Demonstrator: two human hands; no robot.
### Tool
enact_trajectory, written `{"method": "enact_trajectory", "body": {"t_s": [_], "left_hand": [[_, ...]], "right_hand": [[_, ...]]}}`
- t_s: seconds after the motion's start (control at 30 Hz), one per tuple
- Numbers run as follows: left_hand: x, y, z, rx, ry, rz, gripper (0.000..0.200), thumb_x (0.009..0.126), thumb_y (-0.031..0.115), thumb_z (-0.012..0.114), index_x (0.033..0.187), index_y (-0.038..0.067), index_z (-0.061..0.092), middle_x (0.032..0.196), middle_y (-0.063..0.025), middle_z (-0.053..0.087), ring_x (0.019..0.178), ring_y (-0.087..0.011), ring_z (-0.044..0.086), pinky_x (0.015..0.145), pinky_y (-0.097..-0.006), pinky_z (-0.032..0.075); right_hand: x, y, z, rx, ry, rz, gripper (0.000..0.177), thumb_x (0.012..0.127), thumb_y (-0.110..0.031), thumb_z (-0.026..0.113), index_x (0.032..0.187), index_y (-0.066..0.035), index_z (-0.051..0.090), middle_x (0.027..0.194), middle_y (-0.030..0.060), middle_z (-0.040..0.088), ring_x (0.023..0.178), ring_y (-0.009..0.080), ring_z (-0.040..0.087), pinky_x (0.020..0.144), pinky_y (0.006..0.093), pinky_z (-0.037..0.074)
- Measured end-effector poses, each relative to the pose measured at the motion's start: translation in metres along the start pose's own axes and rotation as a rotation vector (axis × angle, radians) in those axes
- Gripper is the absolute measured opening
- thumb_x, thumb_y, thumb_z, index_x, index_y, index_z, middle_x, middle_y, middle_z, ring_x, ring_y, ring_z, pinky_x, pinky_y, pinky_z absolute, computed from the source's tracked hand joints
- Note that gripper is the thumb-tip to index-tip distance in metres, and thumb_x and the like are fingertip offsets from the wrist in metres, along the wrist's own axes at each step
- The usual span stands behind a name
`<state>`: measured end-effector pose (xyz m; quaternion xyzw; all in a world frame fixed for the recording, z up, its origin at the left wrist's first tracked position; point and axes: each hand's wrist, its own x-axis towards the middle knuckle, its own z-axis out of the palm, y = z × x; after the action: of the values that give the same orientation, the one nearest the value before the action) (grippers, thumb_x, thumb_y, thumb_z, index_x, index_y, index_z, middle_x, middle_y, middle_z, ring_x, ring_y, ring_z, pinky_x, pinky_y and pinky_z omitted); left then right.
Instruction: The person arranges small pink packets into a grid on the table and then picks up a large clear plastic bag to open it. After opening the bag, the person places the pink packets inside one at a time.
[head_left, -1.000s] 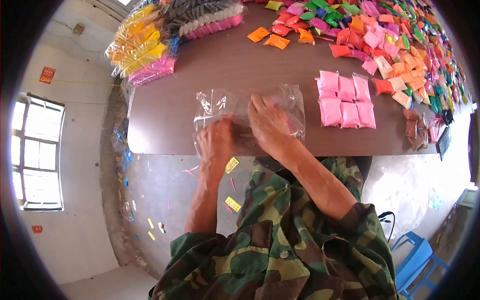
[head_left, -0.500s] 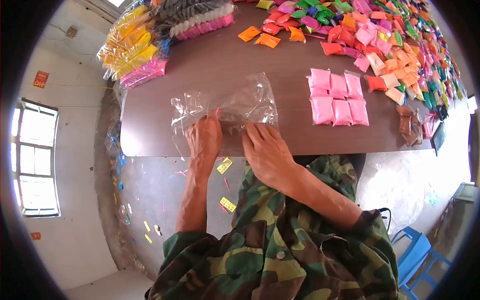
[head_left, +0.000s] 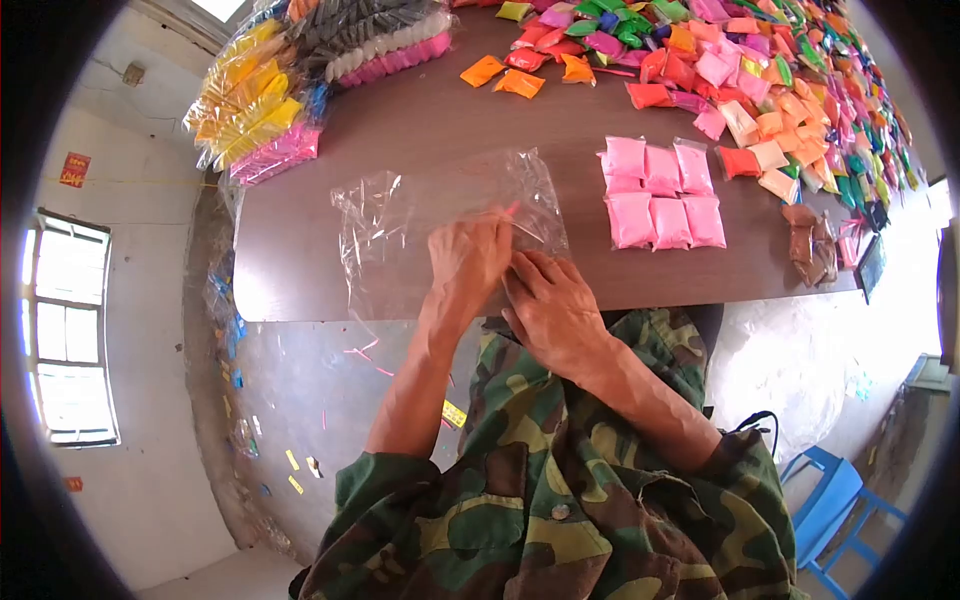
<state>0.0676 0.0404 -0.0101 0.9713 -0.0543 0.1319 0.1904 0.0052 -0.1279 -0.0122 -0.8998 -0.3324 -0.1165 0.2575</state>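
Note:
A clear plastic bag point(head_left: 375, 215) lies crinkled on the table in front of me. My left hand point(head_left: 468, 262) is closed over the bag's near part, and the tip of a thin pink stick pokes out beside its knuckles. Close by on the right, my right hand point(head_left: 560, 310) rests with fingers stretched flat over the bag's near right edge, the thumb apart. What lies under the palms is hidden. To the right, small pink packets point(head_left: 661, 193) sit side by side in two rows.
A big heap of colourful packets point(head_left: 715, 68) covers the back right of the brown table point(head_left: 400, 130). Brown packets point(head_left: 808, 245) lie near the right end. Bagged yellow pieces point(head_left: 250, 95) and dark bundles point(head_left: 360, 40) are stacked at back left. A blue stool point(head_left: 825, 500) stands at lower right.
My left hand has slid right across the bag with the pink stick, coming close to the right hand. The right hand has shifted slightly right and nearer to me.

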Motion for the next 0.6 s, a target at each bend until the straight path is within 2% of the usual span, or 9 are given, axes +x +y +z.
{"method": "enact_trajectory", "body": {"t_s": [0.07,0.17,0.27,0.3,0.37,0.47,0.57,0.6], "left_hand": [[0.003,-0.014,-0.002,0.164,0.065,0.02,0.022,0.099,0.029,0.069,0.097,0.007,0.076,0.087,-0.0196,0.074,0.078,-0.0428,0.072,0.07,-0.0504,0.057],[0.009,-0.026,-0.009,0.165,0.089,0.029,0.022,0.1,0.029,0.067,0.099,0.009,0.076,0.087,-0.0215,0.073,0.076,-0.0447,0.071,0.069,-0.0527,0.056],[0.006,-0.004,0.004,-0.036,-0.02,0.133,0.022,0.101,0.03,0.066,0.103,0.01,0.076,0.088,-0.0206,0.074,0.076,-0.0446,0.071,0.068,-0.0537,0.056],[0.009,0.001,0.004,-0.027,-0.031,0.098,0.023,0.102,0.03,0.066,0.103,0.01,0.076,0.088,-0.0198,0.074,0.076,-0.0443,0.071,0.068,-0.0533,0.056],[0.02,0.011,0.004,-0.014,-0.052,0.028,0.024,0.103,0.031,0.065,0.103,0.01,0.076,0.088,-0.0183,0.074,0.077,-0.0436,0.071,0.068,-0.0527,0.056],[0.034,-0.001,-0.002,0.199,-0.057,-0.005,0.026,0.104,0.032,0.064,0.097,0.01,0.076,0.086,-0.017,0.074,0.076,-0.0424,0.071,0.066,-0.0499,0.057],[0.023,-0.001,0.006,0.059,0.106,0.083,0.027,0.105,0.029,0.062,0.091,0.01,0.075,0.081,-0.0193,0.073,0.071,-0.0414,0.071,0.062,-0.0503,0.056],[0.023,0.001,0.011,0.12,0.091,0.073,0.028,0.105,0.029,0.062,0.09,0.01,0.075,0.082,-0.0195,0.073,0.071,-0.0407,0.072,0.062,-0.0503,0.056]], "right_hand": [[-0.001,-0.001,0.002,0.001,0.022,0.004,0.05,0.084,-0.018,0.079,0.127,0.005,0.066,0.137,0.0175,0.061,0.13,0.0339,0.058,0.109,0.0455,0.048],[-0.001,0.0,0.005,0.017,0.033,0.01,0.05,0.084,-0.02,0.079,0.126,0.004,0.066,0.138,0.0172,0.062,0.13,0.0338,0.058,0.108,0.0453,0.048],[-0.001,0.001,0.006,0.01,-0.017,0.024,0.05,0.086,-0.021,0.078,0.127,0.004,0.066,0.138,0.017,0.062,0.131,0.0337,0.058,0.109,0.0454,0.048],[-0.001,0.001,0.006,0.0,-0.041,0.03,0.051,0.086,-0.021,0.078,0.128,0.004,0.065,0.138,0.0169,0.062,0.132,0.0337,0.058,0.109,0.0455,0.048],[-0.002,0.002,0.009,0.01,0.038,0.006,0.049,0.086,-0.021,0.075,0.125,0.006,0.067,0.134,0.0187,0.063,0.129,0.0341,0.059,0.108,0.0455,0.048],[-0.002,0.002,0.007,0.04,0.048,0.007,0.048,0.085,-0.022,0.075,0.123,0.006,0.068,0.133,0.0194,0.063,0.128,0.0342,0.058,0.107,0.0453,0.048],[0.0,0.001,0.006,0.042,0.042,0.014,0.047,0.084,-0.022,0.075,0.122,0.006,0.069,0.134,0.019,0.062,0.129,0.0339,0.058,0.106,0.0447,0.048],[0.0,0.001,0.006,0.034,0.04,0.015,0.047,0.084,-0.023,0.076,0.122,0.005,0.069,0.134,0.0188,0.062,0.129,0.0337,0.058,0.106,0.0445,0.048]]}}
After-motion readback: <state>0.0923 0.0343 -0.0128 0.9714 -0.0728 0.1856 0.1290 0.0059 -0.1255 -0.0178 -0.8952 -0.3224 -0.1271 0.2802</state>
